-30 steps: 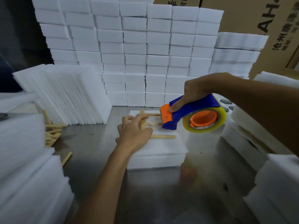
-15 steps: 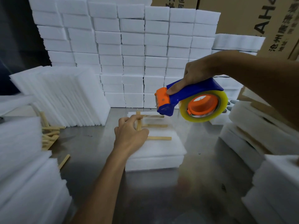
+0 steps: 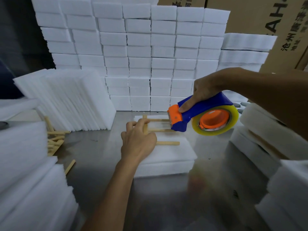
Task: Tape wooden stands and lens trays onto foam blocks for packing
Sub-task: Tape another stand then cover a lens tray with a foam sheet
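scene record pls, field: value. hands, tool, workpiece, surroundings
left hand: holds the wooden stand down on the foam block
right hand: grips the tape dispenser, orange head over the stand's far end
stand: flat on the block, three rungs visible
block: on the metal table
loose wooden sticks: at left
foam stacks: behind

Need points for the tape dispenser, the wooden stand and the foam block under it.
tape dispenser [image 3: 202, 108]: head view, on the blue handle body.
wooden stand [image 3: 168, 143]: head view, on the nearest wooden rung.
foam block [image 3: 168, 168]: head view, on its front side wall.
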Tool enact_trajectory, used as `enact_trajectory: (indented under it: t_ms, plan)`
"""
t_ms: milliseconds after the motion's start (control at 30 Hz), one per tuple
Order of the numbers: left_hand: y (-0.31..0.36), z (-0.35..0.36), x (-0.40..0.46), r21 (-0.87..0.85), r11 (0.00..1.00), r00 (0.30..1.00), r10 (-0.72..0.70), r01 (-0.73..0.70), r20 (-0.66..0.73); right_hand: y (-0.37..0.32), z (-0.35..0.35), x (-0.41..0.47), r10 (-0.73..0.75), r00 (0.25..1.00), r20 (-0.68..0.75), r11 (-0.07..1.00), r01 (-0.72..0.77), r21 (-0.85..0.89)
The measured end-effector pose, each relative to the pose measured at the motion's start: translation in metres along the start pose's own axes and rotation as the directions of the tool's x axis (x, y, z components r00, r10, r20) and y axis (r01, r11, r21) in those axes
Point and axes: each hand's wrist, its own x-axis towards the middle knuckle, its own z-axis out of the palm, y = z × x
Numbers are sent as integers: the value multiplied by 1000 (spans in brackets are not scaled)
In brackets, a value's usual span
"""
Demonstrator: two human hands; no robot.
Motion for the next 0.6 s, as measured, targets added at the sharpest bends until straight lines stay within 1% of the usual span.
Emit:
enact_trajectory:
  t_ms: [67,167,300,367,600]
  plan:
    - [0,0,1,53,999,999,-5,3,34,-2,5,-4,53,996,66,998,-50,-41]
    - [0,-1,1,93,996,997,-18,11,71,1,6,-2,29,996,79,1000,-29,-1]
    - [0,-1,-3,117,993,998,-16,9,60,6,2,-7,33,997,75,999,-35,36]
    - [0,-2,-3,118,993,998,-21,15,53,13,-1,-8,37,999,40,998,-39,56]
    - [-1,-1,-3,122,992,999,-13,9,35,49,-19,-32,141,990,31,990,-141,-4]
